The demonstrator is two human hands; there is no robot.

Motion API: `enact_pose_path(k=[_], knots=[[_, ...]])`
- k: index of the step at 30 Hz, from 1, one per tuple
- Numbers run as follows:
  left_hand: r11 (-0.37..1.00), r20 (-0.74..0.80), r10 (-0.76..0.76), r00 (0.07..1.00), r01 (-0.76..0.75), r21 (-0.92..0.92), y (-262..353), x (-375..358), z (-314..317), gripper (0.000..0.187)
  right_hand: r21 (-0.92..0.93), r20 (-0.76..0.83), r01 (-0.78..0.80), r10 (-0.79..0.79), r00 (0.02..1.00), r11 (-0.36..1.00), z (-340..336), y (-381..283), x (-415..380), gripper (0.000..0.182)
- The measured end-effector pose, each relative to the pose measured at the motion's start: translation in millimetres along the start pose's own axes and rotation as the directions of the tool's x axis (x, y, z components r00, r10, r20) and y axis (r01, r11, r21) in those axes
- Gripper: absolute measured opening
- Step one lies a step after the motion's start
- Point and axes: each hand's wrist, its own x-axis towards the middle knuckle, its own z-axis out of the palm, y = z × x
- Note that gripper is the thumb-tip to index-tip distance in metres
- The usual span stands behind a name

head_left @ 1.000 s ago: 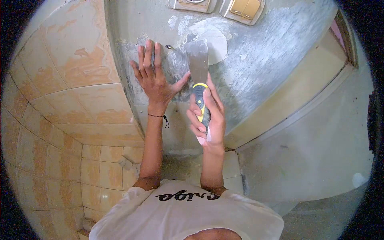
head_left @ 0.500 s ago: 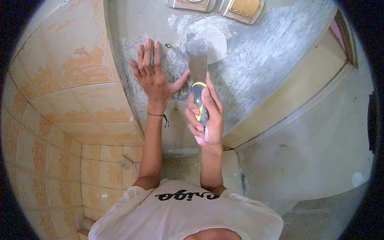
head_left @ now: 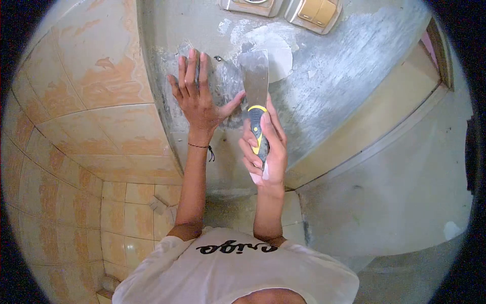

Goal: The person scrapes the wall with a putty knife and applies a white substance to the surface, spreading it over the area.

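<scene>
Gripping the putty knife by its black-and-yellow handle, the right hand has its fingers closed around it, blade edge at the white filler patch on the grey wall. The left hand lies flat, fingers spread (bracing). A flat blade and even pressure would likely smooth best; the switch plates just above crowd the stroke.

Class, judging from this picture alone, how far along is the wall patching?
Done: a white filler patch sits below the switch plates. In hand: the right hand grips the putty knife, blade on the patch's edge; the left hand lies flat against the wall. Left: surrounding grey plaster looks rough and streaky.
</scene>
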Motion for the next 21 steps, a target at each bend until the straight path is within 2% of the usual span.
enact_pose_path(k=[9,15,17,18,20,21], knots=[[1.000,0.001,-0.004,1.000,0.004,-0.004,-1,0,1,0.104,-0.100,-0.007,0.003,-0.004,1.000,0.995,-1,-2,-1,0.055],[1.000,0.009,-0.004,1.000,0.004,0.000,1,0,-1,0.104,-0.052,0.027,-0.051,0.052,0.998,0.997,-6,-5,1,0.051],[1.000,0.006,-0.004,1.000,0.004,0.017,1,1,-2,0.104,0.085,0.050,-0.125,0.121,0.991,0.988,-13,-2,-2,0.052],[1.000,-0.002,-0.001,1.000,0.001,0.017,1,1,-2,0.104,0.086,0.053,-0.127,0.123,0.991,0.988,-15,-3,-2,0.052],[1.000,-0.004,0.005,1.000,-0.005,0.014,2,1,-3,0.104,0.341,0.131,-0.195,0.159,0.979,0.920,-21,-8,-3,0.049],[1.000,-0.007,0.005,1.000,-0.004,0.013,2,1,-2,0.104,0.319,0.146,-0.186,0.146,0.978,0.930,-26,-12,-2,0.047]])
